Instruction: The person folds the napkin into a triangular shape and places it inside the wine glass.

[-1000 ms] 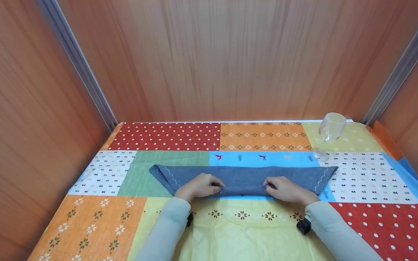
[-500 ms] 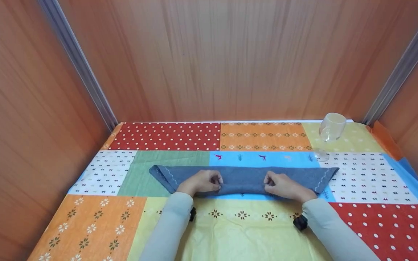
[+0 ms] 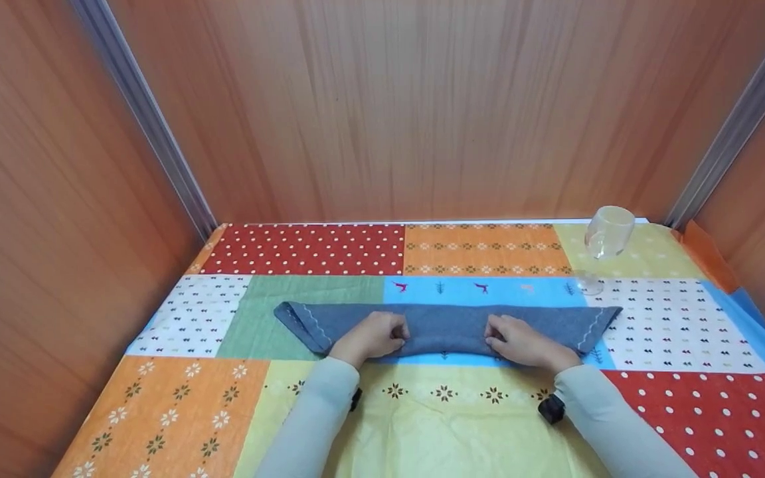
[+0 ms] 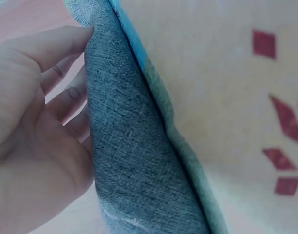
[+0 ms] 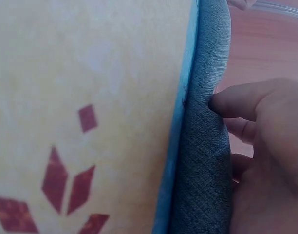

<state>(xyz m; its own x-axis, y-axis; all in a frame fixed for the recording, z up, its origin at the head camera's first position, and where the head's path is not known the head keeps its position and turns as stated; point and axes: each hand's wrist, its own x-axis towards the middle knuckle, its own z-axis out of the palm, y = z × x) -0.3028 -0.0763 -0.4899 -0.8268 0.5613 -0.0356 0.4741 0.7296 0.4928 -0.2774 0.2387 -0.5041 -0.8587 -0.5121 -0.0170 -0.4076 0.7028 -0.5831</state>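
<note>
A grey cloth (image 3: 445,325) lies folded into a long band with slanted ends and pale wavy stitching near both ends. My left hand (image 3: 372,334) is at its near edge, left of the middle, fingers curled over the band. In the left wrist view the thumb (image 4: 66,41) touches the cloth's rounded fold, with the fingers partly hidden behind it. Right of the middle, my right hand (image 3: 520,340) holds the same near edge. Its thumb (image 5: 234,100) dents the thick fold in the right wrist view, and the other fingertips are hidden by the cloth.
A stemmed clear glass (image 3: 608,234) stands behind the cloth's right end. A patchwork tablecloth (image 3: 190,411) covers the table. Wood-patterned panels (image 3: 382,113) rise at the back and both sides, with metal posts (image 3: 150,126) at the corners.
Both hands' fingers have curled further over the cloth from a flatter pinch. The cloth's near edge between them has shifted slightly away from me. The glass has stayed in place.
</note>
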